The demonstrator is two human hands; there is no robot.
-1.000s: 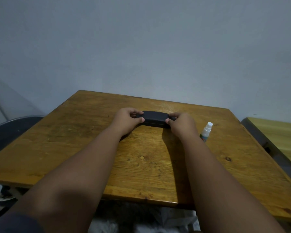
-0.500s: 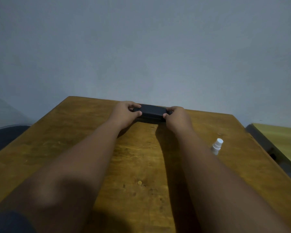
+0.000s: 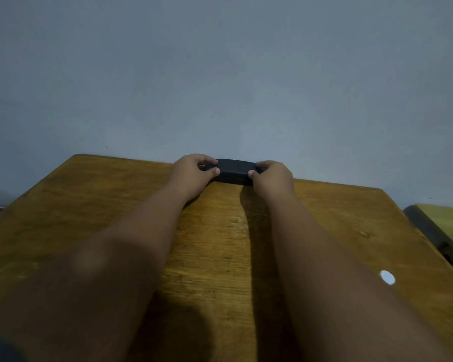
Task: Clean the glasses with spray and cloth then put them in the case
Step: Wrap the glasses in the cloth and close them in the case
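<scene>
At table's far edge, case point(image 3: 233, 171) between left hand point(image 3: 191, 171), right hand point(image 3: 272, 176)

A dark, oblong, hard-shelled glasses case point(image 3: 234, 170) lies closed and flat at the far edge of the brown wooden table point(image 3: 338, 218), long side running left to right. Near the right edge, only the white round cap of a spray bottle point(image 3: 387, 277) shows.

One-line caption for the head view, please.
Both hands, left hand and right hand, grip a closed dark oblong glasses case at the far edge of a worn wooden table.
</scene>
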